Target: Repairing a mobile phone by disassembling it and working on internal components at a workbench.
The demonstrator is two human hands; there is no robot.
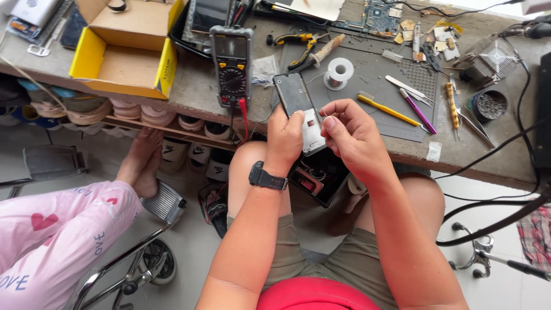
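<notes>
Partly hidden behind the left hand (285,136), an opened phone (302,112) is gripped over the worktop (195,92) edge — its lower end covered. Right hand (351,138) pinches something tiny at the phone's side — too small to identify.

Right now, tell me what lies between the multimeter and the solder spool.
In the head view, the top of the phone held by the left hand lies between the multimeter and the solder spool.

A worn grey surface (201,86) stands over a pale tiled floor (189,241), with a shoe shelf (166,127) beneath, in daylight
</notes>
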